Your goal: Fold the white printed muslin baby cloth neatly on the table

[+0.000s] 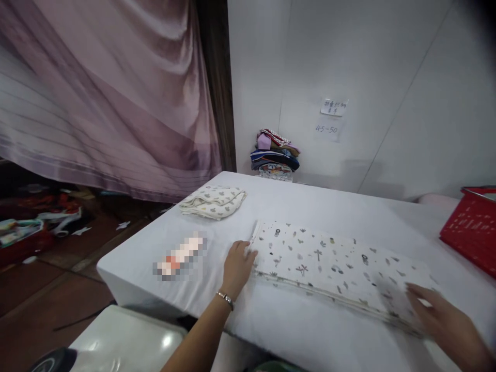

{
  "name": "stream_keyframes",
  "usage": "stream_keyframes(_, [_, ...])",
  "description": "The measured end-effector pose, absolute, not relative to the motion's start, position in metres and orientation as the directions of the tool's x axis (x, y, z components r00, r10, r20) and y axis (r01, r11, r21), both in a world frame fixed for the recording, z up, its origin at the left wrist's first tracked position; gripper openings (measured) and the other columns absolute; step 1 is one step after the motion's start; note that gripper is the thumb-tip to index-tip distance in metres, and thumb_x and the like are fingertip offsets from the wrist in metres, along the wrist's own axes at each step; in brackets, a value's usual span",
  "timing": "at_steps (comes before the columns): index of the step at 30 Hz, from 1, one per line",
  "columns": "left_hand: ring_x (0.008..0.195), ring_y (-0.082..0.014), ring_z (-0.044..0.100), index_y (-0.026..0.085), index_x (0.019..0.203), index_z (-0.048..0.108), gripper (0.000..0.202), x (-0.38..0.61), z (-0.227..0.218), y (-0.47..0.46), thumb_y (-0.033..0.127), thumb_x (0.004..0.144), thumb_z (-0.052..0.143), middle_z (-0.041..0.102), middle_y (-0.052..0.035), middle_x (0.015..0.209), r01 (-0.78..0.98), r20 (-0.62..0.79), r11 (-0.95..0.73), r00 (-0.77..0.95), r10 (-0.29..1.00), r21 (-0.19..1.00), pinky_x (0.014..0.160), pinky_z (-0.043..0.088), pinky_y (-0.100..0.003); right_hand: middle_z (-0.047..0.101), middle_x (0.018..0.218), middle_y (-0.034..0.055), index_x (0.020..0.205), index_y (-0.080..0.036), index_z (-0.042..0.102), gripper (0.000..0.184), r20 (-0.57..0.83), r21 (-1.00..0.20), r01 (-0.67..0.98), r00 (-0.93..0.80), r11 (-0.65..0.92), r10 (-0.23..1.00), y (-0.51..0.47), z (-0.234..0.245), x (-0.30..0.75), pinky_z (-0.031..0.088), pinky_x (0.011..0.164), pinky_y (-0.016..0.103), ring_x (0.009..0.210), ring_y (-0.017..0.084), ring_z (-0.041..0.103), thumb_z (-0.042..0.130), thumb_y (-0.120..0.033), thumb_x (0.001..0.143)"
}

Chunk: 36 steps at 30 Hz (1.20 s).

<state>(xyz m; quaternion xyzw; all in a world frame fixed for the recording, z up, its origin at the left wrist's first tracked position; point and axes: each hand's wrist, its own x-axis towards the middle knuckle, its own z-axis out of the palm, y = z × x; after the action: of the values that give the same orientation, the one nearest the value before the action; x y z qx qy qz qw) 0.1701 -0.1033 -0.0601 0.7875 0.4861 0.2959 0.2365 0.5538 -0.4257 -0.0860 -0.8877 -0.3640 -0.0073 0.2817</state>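
Observation:
A long folded white cloth (321, 261), printed with small plants, animals and palm trees, lies flat across the white-covered table. At its left end is my left hand (237, 266), wearing a bracelet; the fingertips touch the cloth's edge, with thumb and fingers apart. My right hand (445, 320) is over the right end of the cloth and smeared by motion. Its fingers point left, with a gap between finger and thumb. Whether it presses on the fabric I cannot tell. Another folded cloth (215, 201), cream with grey-green prints, rests at the table's back left corner.
A pixelated object (180, 257) lies on the tabletop (135, 248) at left. The red basket (470, 227) stands at right. Stacked folded fabrics (275, 155) are against the wall behind. A pink curtain (155, 93) hangs at left, above a white stool (127, 338) in front.

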Motion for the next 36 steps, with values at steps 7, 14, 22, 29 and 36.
stream_keyframes(7, [0.087,-0.0193,0.055,0.019,0.094,0.055,0.024,0.184,-0.071,-0.094,0.035,0.076,0.052,0.057,-0.0059,0.096,0.656,0.114,-0.301,0.312,0.943,0.692,0.077,0.041,-0.032,0.067,0.098,0.004,0.093,-0.024,0.067,0.03,0.102,-0.71,0.688,0.315,-0.153,0.944,-0.233,-0.037,0.412,0.049,0.084,0.037,0.09,0.023,0.062,0.045,-0.042,0.081])
stream_keyframes(14, [0.077,-0.0168,0.053,0.021,0.084,0.052,0.012,0.176,-0.08,-0.095,0.031,0.077,0.05,0.053,-0.0036,0.086,0.585,0.236,-0.398,0.336,0.912,0.706,0.072,0.042,-0.031,0.064,0.111,0.003,0.114,-0.022,0.061,0.037,0.077,-0.575,0.818,0.048,0.005,0.996,-0.098,-0.04,0.357,0.043,0.089,0.03,0.101,0.018,0.058,0.043,-0.019,0.081])
stream_keyframes(22, [0.074,-0.0158,0.049,0.022,0.065,0.044,0.013,0.175,-0.075,-0.092,0.024,0.076,0.049,0.051,-0.0027,0.08,0.491,0.254,-0.438,0.398,0.882,0.753,0.07,0.041,-0.03,0.067,0.098,0.0036,0.095,-0.022,0.065,0.025,-0.033,-0.256,0.96,-0.127,0.115,0.991,-0.063,-0.041,0.358,0.04,0.075,0.025,0.091,0.019,0.059,0.047,-0.018,0.079])
stream_keyframes(29, [0.073,-0.0172,0.05,0.023,0.061,0.04,0.018,0.175,-0.073,-0.09,0.027,0.077,0.05,0.05,-0.0022,0.073,0.503,0.221,-0.418,0.405,0.887,0.757,0.069,0.039,-0.031,0.066,0.095,0.0018,0.09,-0.022,0.063,0.018,0.023,-0.273,0.956,-0.108,0.11,0.994,-0.057,-0.033,0.353,0.037,0.07,0.023,0.086,0.017,0.057,0.046,-0.021,0.081])
stream_keyframes(36, [0.069,-0.0161,0.05,0.022,0.06,0.044,0.023,0.173,-0.076,-0.09,0.034,0.08,0.047,0.051,-0.0018,0.069,0.493,0.199,-0.385,0.388,0.9,0.78,0.066,0.038,-0.03,0.064,0.11,0.0028,0.11,-0.025,0.062,0.034,-0.093,-0.269,0.962,-0.073,0.045,0.993,-0.052,-0.036,0.347,0.041,0.081,0.027,0.1,0.02,0.057,0.045,-0.02,0.081])
